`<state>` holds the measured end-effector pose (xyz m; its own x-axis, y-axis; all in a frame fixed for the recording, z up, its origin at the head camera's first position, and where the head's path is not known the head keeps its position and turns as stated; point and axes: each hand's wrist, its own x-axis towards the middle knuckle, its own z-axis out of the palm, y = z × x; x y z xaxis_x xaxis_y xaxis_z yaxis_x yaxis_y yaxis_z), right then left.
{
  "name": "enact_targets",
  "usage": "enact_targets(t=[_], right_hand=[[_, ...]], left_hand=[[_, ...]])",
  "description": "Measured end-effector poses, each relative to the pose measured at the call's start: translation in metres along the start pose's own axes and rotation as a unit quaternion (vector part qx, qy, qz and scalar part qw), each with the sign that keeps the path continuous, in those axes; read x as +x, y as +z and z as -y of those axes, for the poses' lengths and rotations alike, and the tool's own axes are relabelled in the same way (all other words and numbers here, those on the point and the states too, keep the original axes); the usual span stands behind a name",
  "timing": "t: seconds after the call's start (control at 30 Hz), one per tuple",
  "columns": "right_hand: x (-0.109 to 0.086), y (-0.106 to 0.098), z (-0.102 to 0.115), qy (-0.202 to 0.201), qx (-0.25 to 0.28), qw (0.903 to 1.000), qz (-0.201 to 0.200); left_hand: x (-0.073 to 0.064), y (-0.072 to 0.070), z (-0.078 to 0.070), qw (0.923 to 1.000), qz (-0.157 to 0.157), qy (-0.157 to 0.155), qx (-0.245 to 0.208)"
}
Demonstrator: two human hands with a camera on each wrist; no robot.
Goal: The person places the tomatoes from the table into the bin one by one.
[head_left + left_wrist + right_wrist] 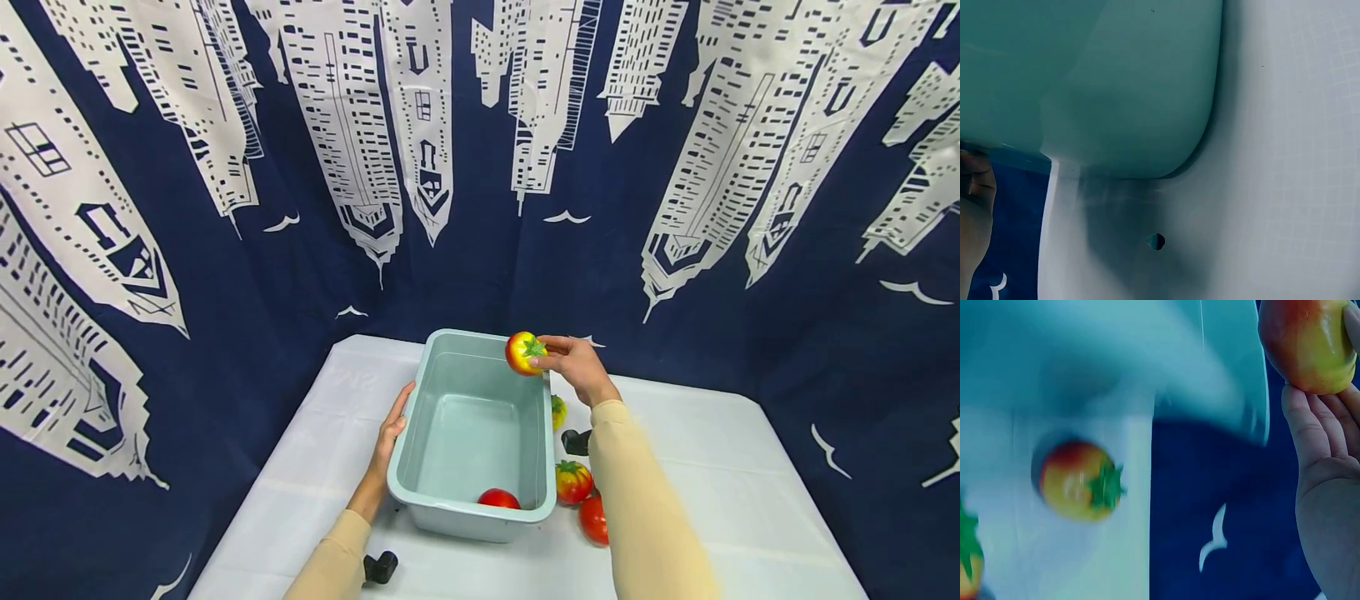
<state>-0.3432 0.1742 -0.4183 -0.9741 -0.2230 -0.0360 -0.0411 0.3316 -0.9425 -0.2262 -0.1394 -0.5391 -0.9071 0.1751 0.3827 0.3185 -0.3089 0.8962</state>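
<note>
A pale green plastic tub [480,442] stands tilted slightly on the white table, one red tomato [498,498] in its near right corner. My left hand [392,425] rests with extended fingers against the tub's left side; in the left wrist view part of that hand [975,212] shows beside the tub wall [1129,94]. Over the tub's far right corner, my right hand [573,365] pinches a red-and-yellow tomato [522,353] with a green leafy top. The right wrist view shows this tomato [1310,347] between thumb and fingers of the right hand [1329,437].
Right of the tub lie a yellow tomato [558,412], a red-and-yellow tomato [573,482] and a red tomato [593,522], partly behind the right sleeve. Black wrist-device parts show at the left [381,567] and right forearms. A navy skyline-print cloth [480,275] hangs behind the white table [697,450].
</note>
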Motion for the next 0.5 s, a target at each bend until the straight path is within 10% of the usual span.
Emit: enact_targets(t=[0.5], right_hand=[[0.012,0.053,0.014,0.015,0.031,0.9994,0.008]], left_hand=[[0.001,0.005,-0.008,0.9997,-0.01,-0.023,0.001]])
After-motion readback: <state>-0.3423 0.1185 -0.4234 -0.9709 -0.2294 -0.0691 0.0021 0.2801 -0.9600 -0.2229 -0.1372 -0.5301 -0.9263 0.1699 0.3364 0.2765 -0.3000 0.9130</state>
